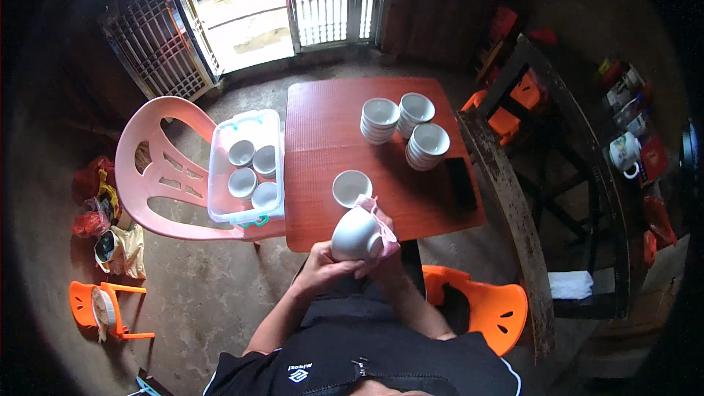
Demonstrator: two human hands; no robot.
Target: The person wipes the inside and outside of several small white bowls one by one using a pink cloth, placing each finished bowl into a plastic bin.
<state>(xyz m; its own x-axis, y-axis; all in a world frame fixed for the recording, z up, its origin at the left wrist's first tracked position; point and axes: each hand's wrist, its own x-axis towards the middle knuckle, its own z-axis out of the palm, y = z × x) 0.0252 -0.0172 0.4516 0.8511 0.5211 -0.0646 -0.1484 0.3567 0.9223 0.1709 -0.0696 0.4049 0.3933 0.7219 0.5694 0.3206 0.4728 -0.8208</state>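
Observation:
Close before my body, a white bowl is tipped on its side, its foot toward the right. My left hand grips it from the lower left. A pink cloth is in my right hand, pressed against the bowl's right side; that hand is partly hidden behind bowl and cloth. Just beyond, a single white bowl stands upright on the reddish-brown table. Three stacks of white bowls stand farther back: a left stack, a rear stack and a front right stack.
A clear plastic box holding several stacked small bowls sits on a pink plastic chair left of the table. A black flat object lies at the table's right edge. Beside it leans a worn wooden frame. An orange chair stands right of me.

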